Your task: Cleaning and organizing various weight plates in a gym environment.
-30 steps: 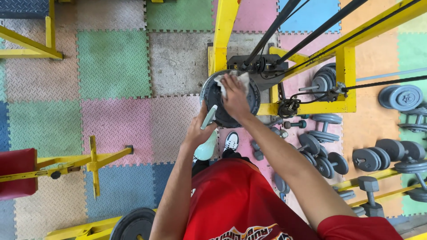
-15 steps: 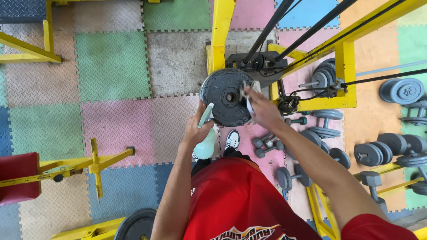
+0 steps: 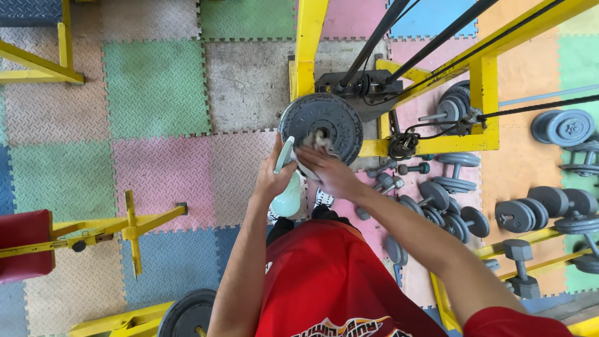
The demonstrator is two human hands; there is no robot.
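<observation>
- Here, a grey weight plate (image 3: 321,128) is hanging on the yellow frame (image 3: 307,56), with a white cloth (image 3: 315,146) pressed against it.
- The right hand (image 3: 331,175) is gripping that cloth.
- The left hand (image 3: 271,181) is clutching a pale spray bottle (image 3: 287,196).
- Dumbbells (image 3: 449,212) are lying on the floor mats (image 3: 156,87) just beside.

Cloth (image 3: 319,142) mostly under right hand (image 3: 331,173)
</observation>
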